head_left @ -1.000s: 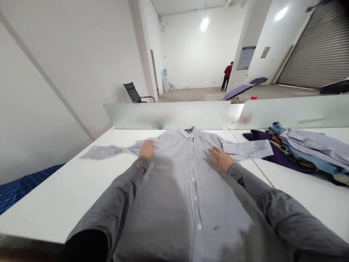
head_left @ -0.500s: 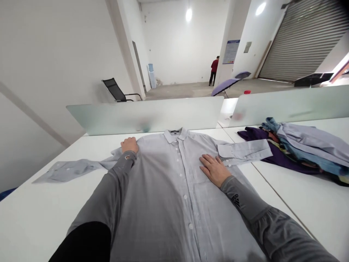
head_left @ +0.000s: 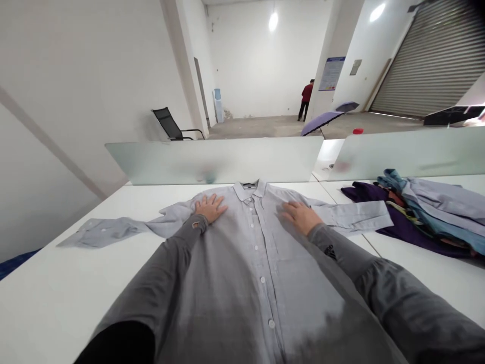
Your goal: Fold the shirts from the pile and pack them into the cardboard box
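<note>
A light grey button-up shirt (head_left: pixel 227 263) lies face up on the white table (head_left: pixel 45 298), its collar toward the frosted divider and its sleeves stretched out to both sides. My left hand (head_left: pixel 211 208) rests on the upper chest left of the collar, fingers spread, holding nothing. On the other side of the button row, my right hand (head_left: pixel 301 217) lies on the chest with its fingers extended and slightly blurred. Both hands touch the cloth. The shirt's lower hem is out of view.
Several folded and crumpled garments (head_left: pixel 435 212) are piled at the right. A frosted glass divider (head_left: pixel 227 159) runs along the table's back edge. Beyond it are a black chair (head_left: pixel 168 124), a purple umbrella (head_left: pixel 322 121) and a person in a red top (head_left: pixel 306 98).
My left hand has left the shoulder edge, moved right onto the chest and uncurled. My right hand has shifted slightly up the shirt. The right sleeve lies straighter outward.
</note>
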Demonstrator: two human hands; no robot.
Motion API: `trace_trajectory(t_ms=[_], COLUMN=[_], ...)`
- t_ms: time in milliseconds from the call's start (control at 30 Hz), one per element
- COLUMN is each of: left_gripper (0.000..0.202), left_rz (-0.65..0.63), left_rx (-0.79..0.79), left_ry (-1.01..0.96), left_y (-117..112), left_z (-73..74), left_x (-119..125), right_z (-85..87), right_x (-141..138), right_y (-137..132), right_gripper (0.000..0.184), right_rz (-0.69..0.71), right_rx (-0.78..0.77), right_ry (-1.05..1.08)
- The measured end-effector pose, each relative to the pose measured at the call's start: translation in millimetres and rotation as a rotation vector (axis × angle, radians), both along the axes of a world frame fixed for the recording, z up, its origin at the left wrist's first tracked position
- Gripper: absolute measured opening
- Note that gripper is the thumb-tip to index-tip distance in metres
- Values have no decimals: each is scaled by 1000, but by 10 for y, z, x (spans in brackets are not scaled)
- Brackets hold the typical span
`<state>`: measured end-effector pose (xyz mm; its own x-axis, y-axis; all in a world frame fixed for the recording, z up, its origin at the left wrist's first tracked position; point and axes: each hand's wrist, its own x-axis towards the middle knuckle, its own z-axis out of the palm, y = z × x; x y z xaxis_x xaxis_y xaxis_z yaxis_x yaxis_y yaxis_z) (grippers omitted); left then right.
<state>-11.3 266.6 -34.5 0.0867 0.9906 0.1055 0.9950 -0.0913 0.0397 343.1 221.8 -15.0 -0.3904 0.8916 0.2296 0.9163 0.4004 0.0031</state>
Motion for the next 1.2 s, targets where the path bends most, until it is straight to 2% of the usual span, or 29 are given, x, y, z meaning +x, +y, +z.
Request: trace_trajectory(t_ms=[67, 167, 267, 333, 400, 467, 600, 667, 767, 833, 1067, 1133, 1200], left_gripper=[63, 64, 63, 62, 62, 61, 61, 61, 60, 61, 59, 59, 59], left_rz=[73, 92, 95, 101, 102, 103, 107, 105, 100, 99, 104, 127, 152], left_rx=[-54, -53, -40, -36, -28, -18, -22, -25, -17, -13, -5, 16, 84], left_ry=[-41, -76, -101, -110, -113, -115, -115, -116, -123, -129, -108, -81, -27], left_y=[76, 177, 218, 217, 206, 194, 177, 170, 162, 161, 164, 138, 89], left_z=[-71, -104, -103, -108, -115, -116, -97, -85, -80, -83, -104, -100, -81], left_x=[-36, -76, -78, -72, -67, -65, -58, -55, -54, -58, -57, -37, 1], right_z=[13, -103, -187, -142, -48, 30, 36, 7, -16, -25, -15, 41, 92], right_x=[-15, 15, 1, -105, -299, -545, -954, -1042, -1062, -1064, -1210, -1197, -1118], right_y=[320, 685, 812, 801, 780, 799, 991, 1111, 1227, 1245, 1188, 1096, 880], right_gripper=[48, 50, 47, 44, 42, 43, 52, 49, 35, 33, 43, 51, 53], right_rz=[-98, -219, -278, -301, -262, -180, -71, -52, -45, -49, -97, -98, -105], right_rx=[23, -45, -44, 28, 68, 46, -65, -111, -128, -106, -59, -65, -73], right_ry=[7, 21, 41, 47, 51, 58, 34, 14, 5, 15, 97, 123, 142])
